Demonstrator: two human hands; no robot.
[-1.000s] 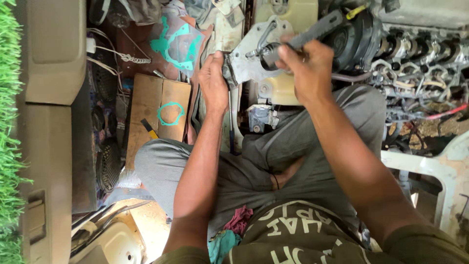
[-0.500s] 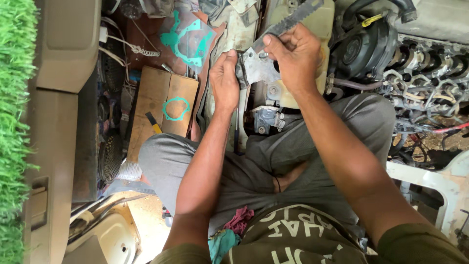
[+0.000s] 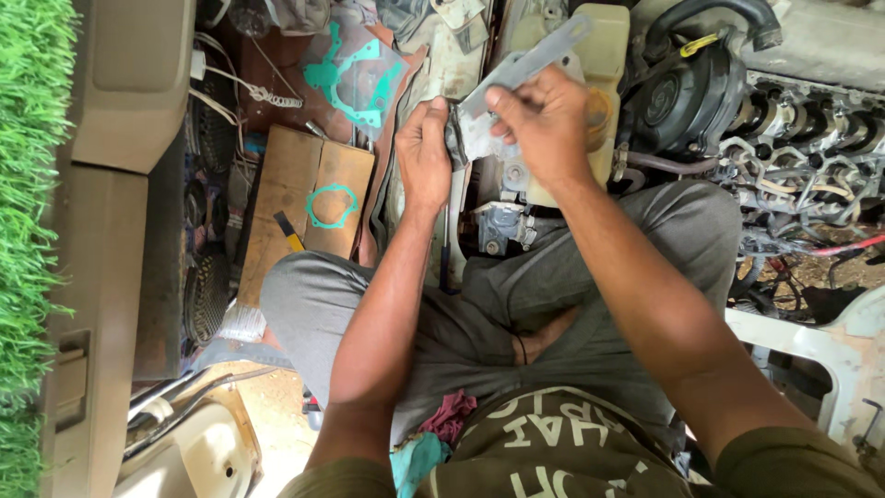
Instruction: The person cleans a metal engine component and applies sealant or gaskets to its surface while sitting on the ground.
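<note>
Looking down from the head camera, nearest the viewer lies an olive shirt (image 3: 553, 452) with pale lettering, and beside it a crumple of maroon and teal rags (image 3: 433, 443) against the grey trousers (image 3: 553, 304) of the seated person. Both forearms reach away from the body. Left hand (image 3: 422, 159): fingers curled closed around the near end of a grey metal bracket (image 3: 516, 78), with a dark round part at that end hidden mostly by the fingers. Right hand (image 3: 544, 124): fingers bent over the bracket's flat plate, thumb pressing its face, so that both hands grip the same part above the lap. Bracket: a pale grey plate with a long arm pointing up and away toward the right. Beneath the hands, a cream plastic reservoir (image 3: 599, 55) and small cast metal parts (image 3: 502, 226). At left, flat brown cardboard (image 3: 277, 198) lies on the floor, bearing a small teal ring-shaped gasket (image 3: 332, 205) and a yellow-handled tool (image 3: 289, 231); farther off, a larger teal gasket (image 3: 355, 78) of irregular outline lies inside a clear plastic packet. At right, a black round housing (image 3: 678, 97) and an exposed engine head with rocker parts (image 3: 802, 157). At the far left edge, a strip of green artificial turf (image 3: 28, 231) borders a beige panel (image 3: 120, 83). At lower right, part of a white plastic chair (image 3: 830, 350).
</note>
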